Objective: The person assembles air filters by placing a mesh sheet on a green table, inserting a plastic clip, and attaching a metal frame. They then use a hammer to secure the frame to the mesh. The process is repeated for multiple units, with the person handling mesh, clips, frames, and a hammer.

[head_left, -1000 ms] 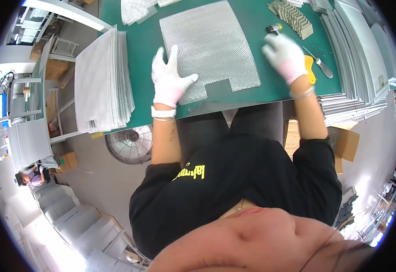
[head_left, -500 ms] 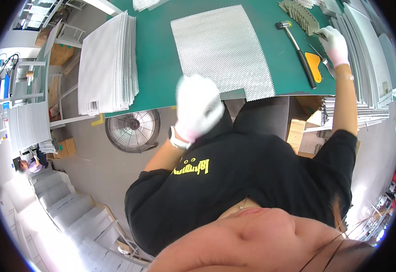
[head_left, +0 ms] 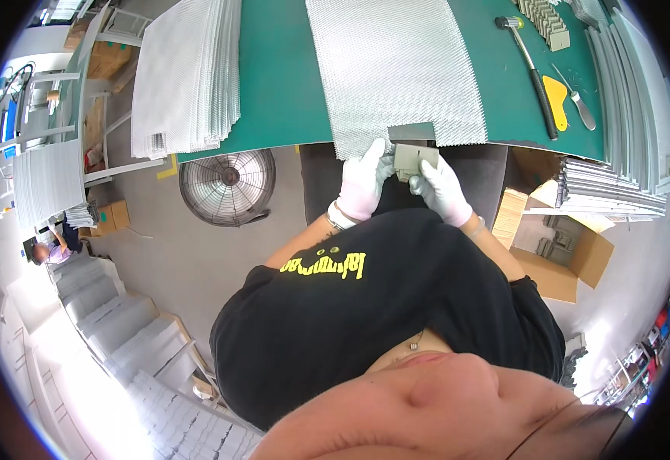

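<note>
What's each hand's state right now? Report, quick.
Left hand: closed on the left side of a beige plate.
Right hand: closed on its right side.

From the beige plate [head_left: 408,159], 2 bare lanes cross the green table [head_left: 277,84]: at 10 o'clock, between the mesh stack [head_left: 185,73] and the mesh sheet [head_left: 396,69], and at 1 o'clock, up to the mallet [head_left: 540,92] at 2 o'clock. The mesh sheet blocks 12 o'clock.
</note>
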Available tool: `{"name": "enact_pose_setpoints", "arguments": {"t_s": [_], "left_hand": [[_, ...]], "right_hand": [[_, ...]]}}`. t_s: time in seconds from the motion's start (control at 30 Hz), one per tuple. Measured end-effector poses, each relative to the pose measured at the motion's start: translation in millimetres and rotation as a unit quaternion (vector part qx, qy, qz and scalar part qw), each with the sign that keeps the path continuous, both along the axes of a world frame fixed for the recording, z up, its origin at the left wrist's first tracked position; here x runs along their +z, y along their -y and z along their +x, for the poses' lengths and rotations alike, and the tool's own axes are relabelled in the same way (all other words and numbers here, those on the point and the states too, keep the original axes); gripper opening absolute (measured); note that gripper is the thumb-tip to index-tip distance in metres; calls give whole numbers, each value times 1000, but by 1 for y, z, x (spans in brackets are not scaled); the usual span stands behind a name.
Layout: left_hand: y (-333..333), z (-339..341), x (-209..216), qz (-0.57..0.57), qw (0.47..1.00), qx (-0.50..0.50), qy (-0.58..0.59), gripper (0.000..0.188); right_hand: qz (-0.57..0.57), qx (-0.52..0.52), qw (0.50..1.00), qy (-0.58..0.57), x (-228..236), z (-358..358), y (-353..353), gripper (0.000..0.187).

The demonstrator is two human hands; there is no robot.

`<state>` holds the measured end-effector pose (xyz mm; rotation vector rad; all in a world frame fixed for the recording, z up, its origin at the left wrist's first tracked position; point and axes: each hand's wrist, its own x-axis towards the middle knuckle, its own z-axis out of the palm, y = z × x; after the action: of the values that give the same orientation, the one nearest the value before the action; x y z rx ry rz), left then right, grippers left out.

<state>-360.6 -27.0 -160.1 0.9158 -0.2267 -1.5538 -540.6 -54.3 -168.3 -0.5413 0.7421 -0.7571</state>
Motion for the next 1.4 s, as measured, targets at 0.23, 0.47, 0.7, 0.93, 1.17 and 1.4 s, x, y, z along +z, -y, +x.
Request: {"name": "enact_pose_setpoints", "arguments": {"t_s": [0.23, 0.47, 0.7, 0.93, 1.17, 1.4], "left_hand": [[-5, 1, 1, -9, 991, -5, 135, 28], [-10, -1, 2, -13, 996, -16, 89, 31], [-9, 1, 6, 4, 999, -28, 42, 36], [-8, 0, 7, 18, 999, -21, 35, 33], [-8, 3, -3, 40, 997, -17, 71, 39], [-7, 0, 3, 41, 998, -10, 48, 44]], "right_hand": [[-84, 23, 988, -125, 12, -3, 13, 30], [-115, -14, 974, -195, 12, 4, 5, 25], [-156, -46, 955, -250, 15, 10, -2, 23], [-113, 70, 985, -106, -3, -13, -2, 23], [-108, -4, 990, -96, -14, -11, -13, 23], [-77, -20, 996, -42, -16, -6, -9, 27]]}}
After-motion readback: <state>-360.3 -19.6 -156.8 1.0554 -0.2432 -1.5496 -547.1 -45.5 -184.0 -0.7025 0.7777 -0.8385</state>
